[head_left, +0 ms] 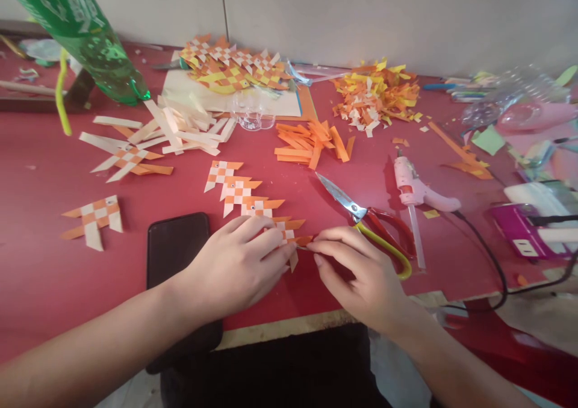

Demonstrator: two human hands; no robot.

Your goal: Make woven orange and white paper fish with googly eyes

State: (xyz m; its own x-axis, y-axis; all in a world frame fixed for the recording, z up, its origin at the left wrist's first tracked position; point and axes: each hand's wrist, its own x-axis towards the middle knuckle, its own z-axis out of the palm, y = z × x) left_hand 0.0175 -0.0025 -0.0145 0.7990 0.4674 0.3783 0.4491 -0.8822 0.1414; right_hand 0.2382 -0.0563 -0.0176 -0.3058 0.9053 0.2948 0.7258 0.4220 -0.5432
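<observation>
A slanting row of orange-and-white woven paper fish (239, 188), with small eyes, lies overlapped on the red table. My left hand (248, 263) bends over the row's near end, fingers closed on the last woven paper fish (289, 233) and partly hiding it. From the other side, my right hand (356, 269) has its fingertips pinched at that fish's orange tip. A thin, pale line shows between the two hands; I cannot make out what it is. Scissors (356, 210) with red and yellow handles lie open beyond my right hand. Under my left forearm rests a black phone (177, 245).
A separate paper fish (97, 218) and a half-woven one (129, 160) lie left. White strips (189, 125), orange strips (311, 143) and paper scraps (379, 92) are heaped behind. A pink glue gun (409, 182) with cord lies right; a green bottle (90, 41) stands left.
</observation>
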